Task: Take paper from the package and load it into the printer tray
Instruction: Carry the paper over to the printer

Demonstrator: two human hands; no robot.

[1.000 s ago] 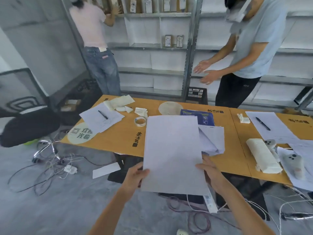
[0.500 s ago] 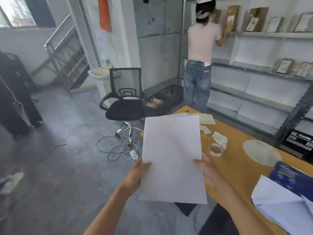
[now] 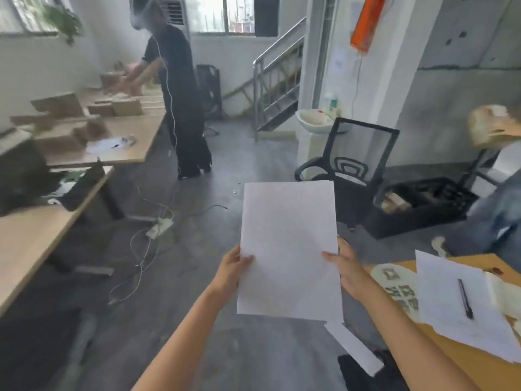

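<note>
Here we stand over a grey, matte floor [image 3: 220, 170], with a pale wood desk [image 3: 31, 238] to our left carrying a dark, blurred box that may be the printer; we cannot tell. The paper [image 3: 289, 249], a thin flat white stack, floats before us, gripped at both long edges so it stays square. Left hand [image 3: 232, 270] and right hand [image 3: 345, 266] each pinch it, thumb on top, fingers hidden underneath.

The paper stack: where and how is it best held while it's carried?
By both long edges near the bottom, as now: left hand from the left, right hand from the right. The paper stack is broad, thin and loose, so two-sided support likely keeps it flat and squared.
</note>
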